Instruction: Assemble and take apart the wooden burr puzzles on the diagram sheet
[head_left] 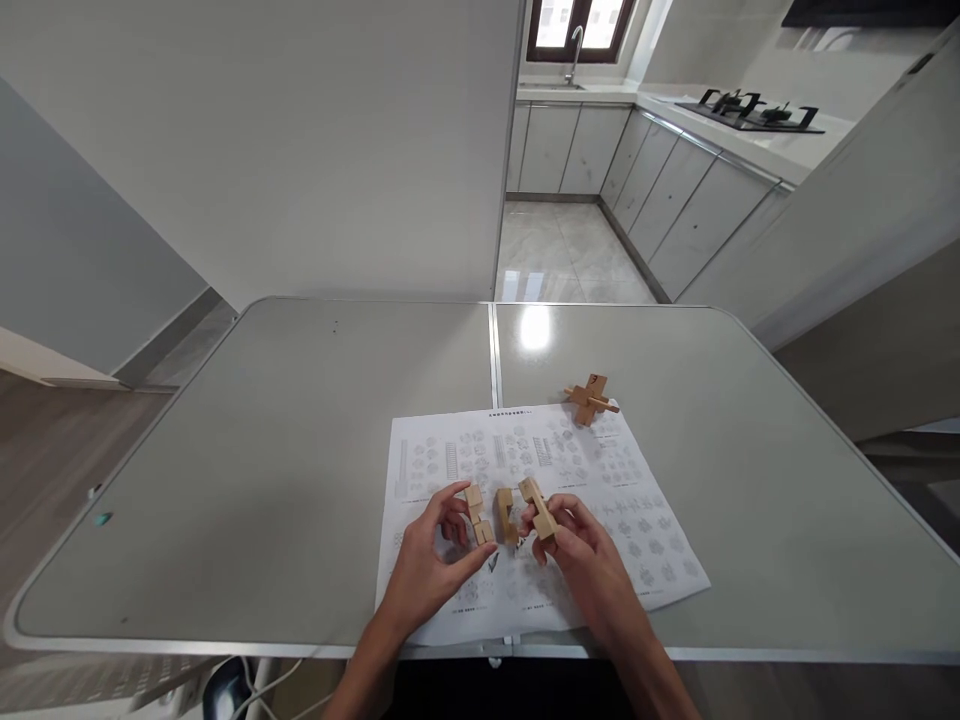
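Note:
A notched wooden puzzle piece (478,514) is pinched at its ends between the thumb and index finger of my left hand (431,555). My right hand (585,550) grips a second notched wooden puzzle piece (538,508), tilted, with its fingers partly behind it. Between the two hands is a third notched wooden piece (505,515), seemingly lying on the paper. All of these are over a printed instruction sheet (667,580) covered in small diagrams. Beyond my right hand, an assembled wooden cross-shaped puzzle (590,398) rests at the sheet's far right corner.
The grey folding table (262,450) has a metal rim and a seam (494,350) down its middle. A small green bit (103,519) lies near the left edge. A kitchen with a gas stove (750,112) and a faucet (576,50) is behind.

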